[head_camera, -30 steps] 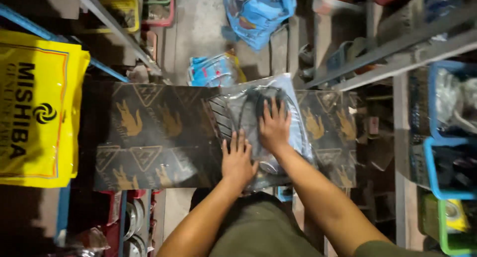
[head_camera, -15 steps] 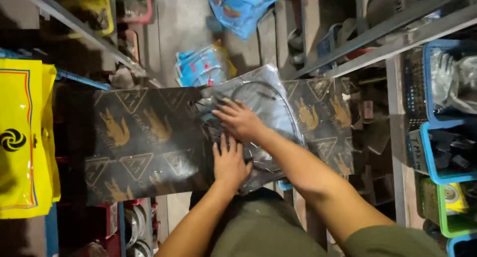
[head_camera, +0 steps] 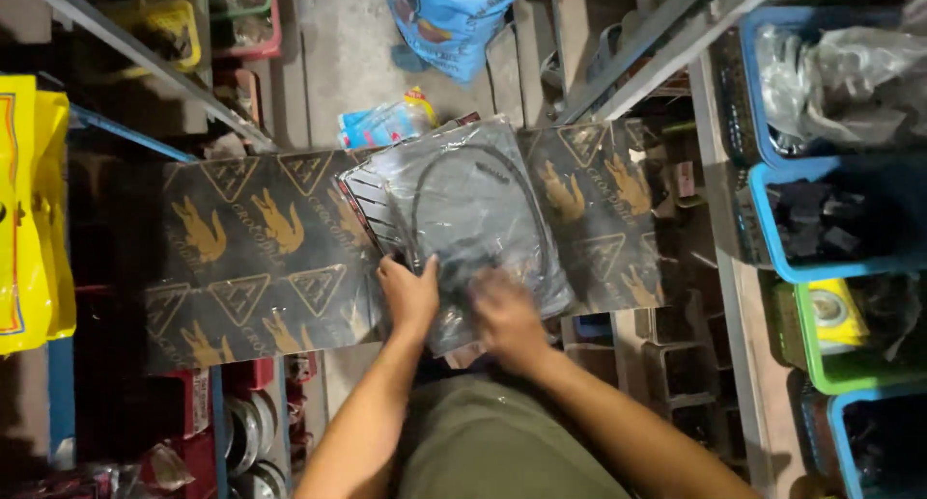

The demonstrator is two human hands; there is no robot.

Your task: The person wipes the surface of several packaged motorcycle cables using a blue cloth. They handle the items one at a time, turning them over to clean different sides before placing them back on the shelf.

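- Both hands have slid back to the near edge of the clear bag [head_camera: 473, 209], which lies mid-board on the dark patterned board [head_camera: 251, 258].
- Left hand [head_camera: 410, 291] presses flat, grip spread; right hand [head_camera: 504, 314] is blurred, grip unclear.
- Smoothing evenly from the near edge would keep the coiled cable [head_camera: 454, 200] flat.
- Right: a blue bin [head_camera: 763, 224] holds dark parts; a green bin [head_camera: 806, 359] holds a yellow pack.
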